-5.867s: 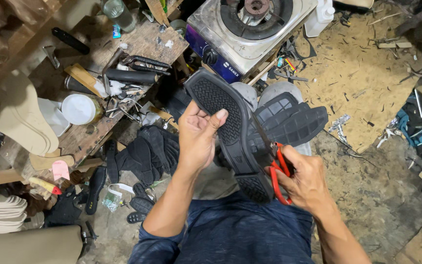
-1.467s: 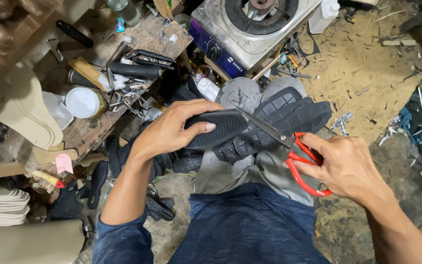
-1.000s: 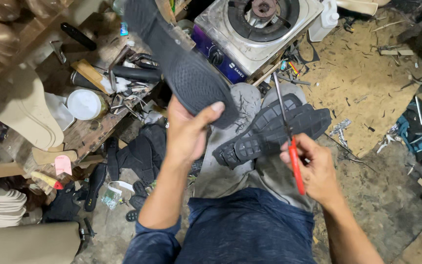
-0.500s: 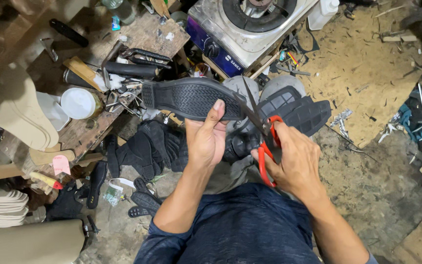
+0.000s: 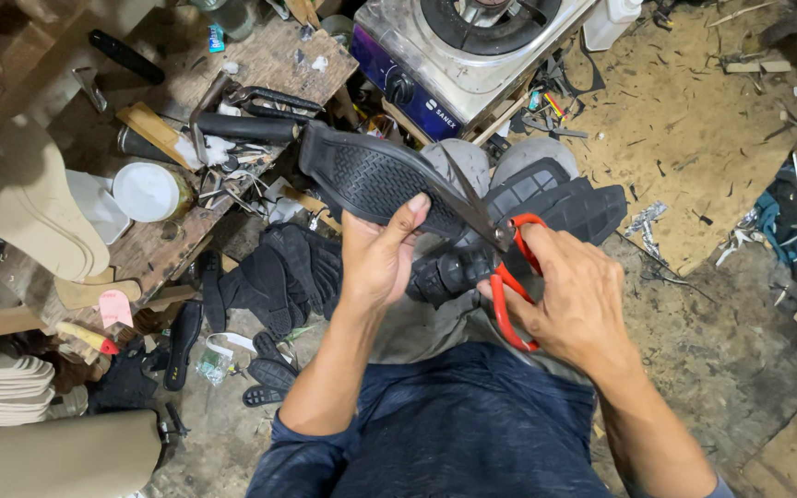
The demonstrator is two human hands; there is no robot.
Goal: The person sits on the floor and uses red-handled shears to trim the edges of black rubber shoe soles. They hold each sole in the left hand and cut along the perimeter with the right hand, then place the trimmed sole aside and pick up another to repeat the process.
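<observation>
Black rubber shoe sole, tread side up, held over the lap, heel end gripped, toe end pointing up-left toward the bench. Left hand closed on it, thumb across the tread, fingers under. Red-handled scissors in right hand, fingers through the loops and clamped; blades at the sole's right edge, seemingly biting the rim just beside the left thumb. How wide the blades stand: cannot tell.

Progress, as a judgement: trimming of the outline mid-way. Left edge looks clean and shaped; right edge under the blades not finished. No fresh offcut visible at the cut.

Below the sole: second black treaded sole piece lying across the knees. Black scraps heaped on the floor left of the knees.

Further out: cluttered wooden bench with white round tin and black-handled tools. Gas stove ahead. Beige insoles at far left.
</observation>
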